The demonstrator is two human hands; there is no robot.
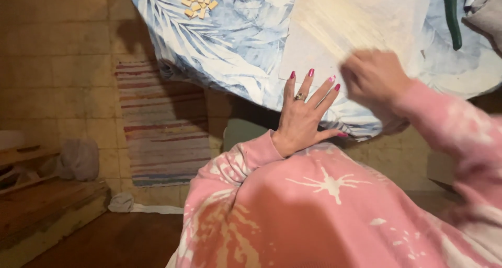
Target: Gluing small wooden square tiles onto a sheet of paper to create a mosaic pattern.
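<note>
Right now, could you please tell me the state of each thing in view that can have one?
left hand: open, fingers spread flat at the table edge
right hand: blurred, over the pale board
pale board: flat on the tablecloth
small tiles: loosely piled
striped rug: flat on the floor

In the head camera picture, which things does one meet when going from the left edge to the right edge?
Wooden planks → white bag → striped rug → small tan tiles → left hand → right hand, blurred → green tool.
</note>
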